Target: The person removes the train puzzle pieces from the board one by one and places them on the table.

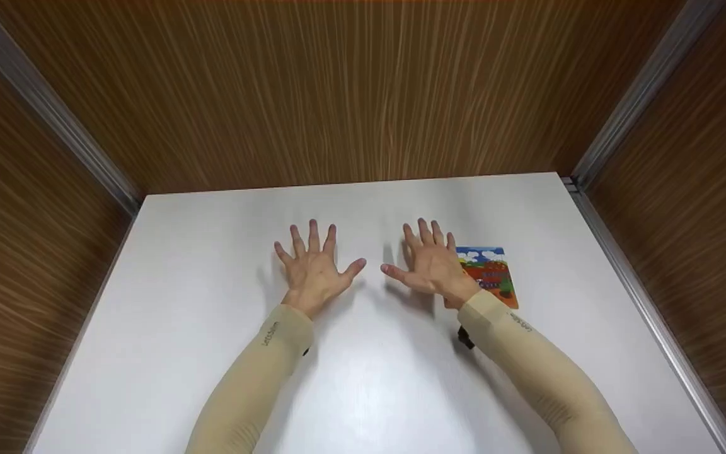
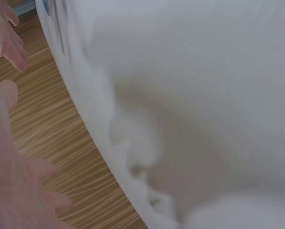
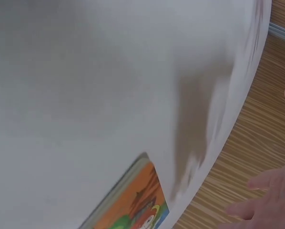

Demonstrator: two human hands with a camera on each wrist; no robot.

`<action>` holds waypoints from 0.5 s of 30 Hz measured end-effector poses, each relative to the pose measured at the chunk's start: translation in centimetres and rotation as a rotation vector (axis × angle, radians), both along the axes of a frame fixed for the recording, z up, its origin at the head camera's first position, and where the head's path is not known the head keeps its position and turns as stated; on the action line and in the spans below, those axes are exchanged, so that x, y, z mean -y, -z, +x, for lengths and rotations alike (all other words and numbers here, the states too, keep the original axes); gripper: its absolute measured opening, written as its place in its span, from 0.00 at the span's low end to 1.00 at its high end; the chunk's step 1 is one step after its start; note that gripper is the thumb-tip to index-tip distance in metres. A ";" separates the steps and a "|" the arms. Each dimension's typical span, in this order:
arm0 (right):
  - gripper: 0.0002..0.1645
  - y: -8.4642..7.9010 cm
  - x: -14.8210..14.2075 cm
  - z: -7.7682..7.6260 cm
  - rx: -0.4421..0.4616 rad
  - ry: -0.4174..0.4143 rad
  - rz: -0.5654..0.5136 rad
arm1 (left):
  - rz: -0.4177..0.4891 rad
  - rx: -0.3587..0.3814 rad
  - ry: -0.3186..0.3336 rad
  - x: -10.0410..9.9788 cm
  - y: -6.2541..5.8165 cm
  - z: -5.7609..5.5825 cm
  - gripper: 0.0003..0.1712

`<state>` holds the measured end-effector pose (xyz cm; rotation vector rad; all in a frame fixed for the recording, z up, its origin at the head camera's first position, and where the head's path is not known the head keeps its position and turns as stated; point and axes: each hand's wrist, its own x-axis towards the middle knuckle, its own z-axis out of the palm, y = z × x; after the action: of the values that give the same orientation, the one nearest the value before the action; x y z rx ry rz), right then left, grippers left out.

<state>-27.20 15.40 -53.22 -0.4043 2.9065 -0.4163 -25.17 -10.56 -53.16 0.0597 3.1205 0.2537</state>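
Note:
Both hands hover palm down over the white table with fingers spread and nothing held. In the head view my left hand [image 1: 314, 275] is left of the middle, its thumb pointing toward the other hand. My right hand [image 1: 433, 268] is right of the middle, partly in front of a small colourful picture book [image 1: 495, 277] lying on the table. The book's cover shows blue sky, white clouds and orange ground; its left part is hidden behind the hand and wrist. In the right wrist view the book [image 3: 137, 200] shows a thick edge and lies below that hand's shadow.
The white table [image 1: 363, 391] is bounded by brown wood-grain panels [image 1: 350, 94] at the back and both sides. Grey metal rails [image 1: 646, 321] run along the side edges. Beige sleeves cover both forearms, and a dark object [image 1: 465, 338] shows under the right wrist.

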 end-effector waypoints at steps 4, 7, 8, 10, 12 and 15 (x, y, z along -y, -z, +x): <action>0.69 -0.4 -0.7 -0.3 0.001 -0.002 -0.022 | 0.017 -0.002 0.009 -0.6 -0.3 -0.2 0.62; 0.68 -0.6 -1.3 -0.5 -0.008 -0.001 -0.049 | 0.053 0.008 0.021 -1.2 -0.5 -0.3 0.61; 0.67 -0.6 -1.6 -0.5 -0.015 -0.001 -0.057 | 0.069 0.010 0.025 -1.5 -0.5 -0.4 0.60; 0.67 -0.7 -2.0 -0.5 -0.030 -0.001 -0.071 | 0.099 0.016 0.029 -2.0 -0.6 -0.4 0.59; 0.66 -0.8 -2.5 -0.6 -0.048 -0.006 -0.083 | 0.129 0.015 0.033 -2.4 -0.6 -0.4 0.57; 0.64 -1.1 -3.2 -0.6 -0.067 -0.017 -0.092 | 0.166 0.010 0.036 -3.0 -0.6 -0.4 0.55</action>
<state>-27.85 18.60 -52.16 -0.4653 2.9540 -0.5463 -25.53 -7.57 -52.60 0.1150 3.0773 0.5097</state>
